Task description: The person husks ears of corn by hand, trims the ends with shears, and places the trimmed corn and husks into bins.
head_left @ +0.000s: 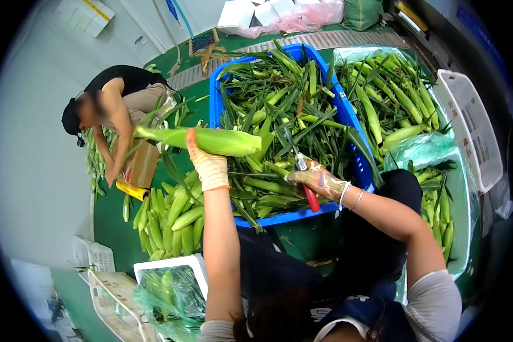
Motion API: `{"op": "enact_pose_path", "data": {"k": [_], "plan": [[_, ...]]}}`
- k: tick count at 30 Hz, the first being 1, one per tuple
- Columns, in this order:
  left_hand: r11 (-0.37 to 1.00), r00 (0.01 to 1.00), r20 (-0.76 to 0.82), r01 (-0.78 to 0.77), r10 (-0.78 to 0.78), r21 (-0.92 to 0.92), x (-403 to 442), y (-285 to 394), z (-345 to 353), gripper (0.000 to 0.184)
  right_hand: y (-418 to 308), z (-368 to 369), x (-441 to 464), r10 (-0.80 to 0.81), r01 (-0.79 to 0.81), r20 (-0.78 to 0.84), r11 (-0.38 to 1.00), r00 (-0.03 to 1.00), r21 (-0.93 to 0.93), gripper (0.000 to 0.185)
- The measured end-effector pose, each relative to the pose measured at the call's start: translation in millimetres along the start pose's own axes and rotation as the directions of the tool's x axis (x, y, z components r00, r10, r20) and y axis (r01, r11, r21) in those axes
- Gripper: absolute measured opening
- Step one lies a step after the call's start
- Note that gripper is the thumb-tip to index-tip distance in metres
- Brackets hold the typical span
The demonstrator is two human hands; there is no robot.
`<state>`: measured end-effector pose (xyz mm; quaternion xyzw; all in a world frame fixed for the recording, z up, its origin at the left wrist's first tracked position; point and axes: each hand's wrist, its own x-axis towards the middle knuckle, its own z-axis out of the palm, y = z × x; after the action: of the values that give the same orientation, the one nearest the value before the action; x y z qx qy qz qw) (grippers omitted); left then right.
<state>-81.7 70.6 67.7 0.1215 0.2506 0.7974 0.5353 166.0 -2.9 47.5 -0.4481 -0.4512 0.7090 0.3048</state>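
My left hand (208, 164), in a pale glove with an orange cuff, is wrapped round an ear of corn in its green husk (211, 141). The ear lies nearly level, its leafy end to the left. A knife-like tool with a red handle (311, 198) is in my right hand (320, 181), which wears a stained glove; its metal part points up. That hand is over the near right part of a blue basket (215, 94), which is full of husk leaves (251, 85) and corn.
A pile of trimmed ears (171, 222) lies on the green floor at the left. Beyond it a crouching person (119, 97) reaches beside a cardboard box (141, 164). Foam boxes (464, 228) of corn and a white crate (474, 134) stand at the right.
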Motion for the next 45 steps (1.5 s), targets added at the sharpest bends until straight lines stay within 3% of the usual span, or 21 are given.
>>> {"op": "enact_pose_path", "data": {"k": [2, 4, 6, 9, 13, 16, 19, 20, 23, 26, 27, 28, 30, 32, 35, 36, 38, 39, 40, 42, 45], "plan": [[0.998, 0.999, 0.008, 0.046, -0.046, 0.05, -6.5, -3.2, 1.4, 0.05, 13.7, -12.0, 21.7, -0.197, 0.15, -0.081, 0.907, 0.977, -0.393, 0.051], [0.98, 0.984, -0.011, 0.175, -0.175, 0.095, -19.9, -21.4, 10.7, 0.046, -16.0, -2.0, 15.2, -0.251, 0.208, -0.045, 0.879, 0.967, -0.429, 0.051], [0.973, 0.978, 0.122, 0.147, -0.17, 0.178, -24.1, -34.9, 15.5, 0.051, -12.6, -1.0, 25.9, -0.292, 0.257, -0.031, 0.883, 0.956, -0.392, 0.047], [0.938, 0.996, 0.092, -0.03, -0.002, 0.345, -22.3, -44.6, 13.2, 0.052, -29.8, 1.5, 10.4, -0.443, 0.37, 0.053, 0.671, 0.895, -0.642, 0.046], [0.817, 0.98, 0.177, -0.031, -0.088, 0.575, -27.0, -33.2, 9.0, 0.053, -35.9, -1.9, 12.0, -0.323, 0.319, 0.136, 0.626, 0.936, -0.711, 0.031], [0.874, 0.97, 0.121, 0.131, -0.21, 0.468, -24.5, -32.6, -0.8, 0.052, -22.2, -5.7, 17.6, -0.269, 0.267, 0.078, 0.794, 0.96, -0.547, 0.026], [0.917, 0.942, 0.04, 0.313, -0.333, 0.248, -14.6, -27.7, -20.1, 0.05, -6.2, -13.6, 29.6, -0.167, 0.168, 0.021, 0.981, 0.986, -0.095, 0.016], [0.922, 0.928, 0.063, 0.355, -0.368, 0.157, -10.2, -23.4, -25.9, 0.051, -22.8, -11.1, 20.3, -0.129, 0.129, 0.02, 0.991, 0.991, -0.035, 0.011], [0.937, 0.944, 0.065, 0.311, -0.324, 0.158, 5.7, -16.6, -41.3, 0.061, -10.5, -22.8, 30.0, -0.099, 0.067, -0.119, 0.967, 0.988, -0.247, 0.01], [0.884, 0.928, -0.058, 0.369, -0.368, 0.287, -9.2, -33.9, -35.7, 0.059, -8.4, -3.8, 14.1, -0.059, 0.063, -0.034, 0.99, 0.998, 0.129, 0.012], [0.875, 0.906, -0.064, 0.422, -0.419, 0.239, -10.2, -35.7, -37.4, 0.053, 0.8, -1.8, 20.9, -0.157, 0.159, -0.03, 0.979, 0.987, 0.125, 0.015], [0.861, 0.881, -0.067, 0.472, -0.468, 0.193, -11.3, -35.7, -39.2, 0.046, 22.2, 2.1, 36.1, -0.248, 0.286, -0.222, 0.944, 0.943, 0.162, 0.015], [0.881, 0.893, -0.028, 0.448, -0.449, 0.152, -12.2, -30.7, -41.3, 0.04, -25.0, -6.3, 10.4, -0.356, 0.34, -0.036, 0.913, 0.934, -0.224, 0.016], [0.9, 0.906, 0.011, 0.42, -0.424, 0.118, -10.8, -18.3, -39.6, 0.033, -32.6, -15.5, 8.5, -0.441, 0.323, -0.088, 0.766, 0.893, -0.556, 0.016], [0.901, 0.905, 0.06, 0.411, -0.422, 0.136, -5.3, -1.1, -46.6, 0.029, -28.0, -24.0, 9.3, -0.429, 0.275, -0.145, 0.767, 0.891, -0.579, 0.015], [0.904, 0.907, 0.059, 0.406, -0.416, 0.133, 3.4, 3.4, -55.6, 0.029, -26.6, -26.4, 9.1, -0.273, 0.197, -0.21, 0.926, 0.939, -0.323, 0.015], [0.962, 0.965, 0.027, 0.255, -0.259, 0.098, 13.5, 6.6, -70.4, 0.035, -28.8, -26.1, 10.6, -0.243, 0.312, -0.367, 0.939, 0.898, 0.143, 0.013], [0.962, 0.979, 0.011, 0.2, -0.206, 0.185, 10.8, 13.5, -64.0, 0.04, -23.3, -40.3, 20.8, -0.282, 0.282, -0.411, 0.957, 0.867, -0.064, 0.016], [0.94, 0.989, -0.026, 0.143, -0.142, 0.309, 6.2, 15.7, -56.4, 0.043, -22.3, -61.4, 32.2, -0.379, 0.133, -0.368, 0.828, 0.849, -0.545, 0.022], [0.875, 0.998, -0.004, 0.056, -0.061, 0.482, 1.6, 8.3, -47.8, 0.047, -35.2, -63.9, 35.9, -0.522, 0.044, -0.237, 0.469, 0.819, -0.882, 0.032], [0.716, 0.979, 0.124, 0.028, -0.16, 0.697, -14.0, -11.1, -26.8, 0.048, -27.4, -40.8, 25.0, -0.215, -0.002, -0.191, 0.659, 0.958, -0.752, 0.059]]}}
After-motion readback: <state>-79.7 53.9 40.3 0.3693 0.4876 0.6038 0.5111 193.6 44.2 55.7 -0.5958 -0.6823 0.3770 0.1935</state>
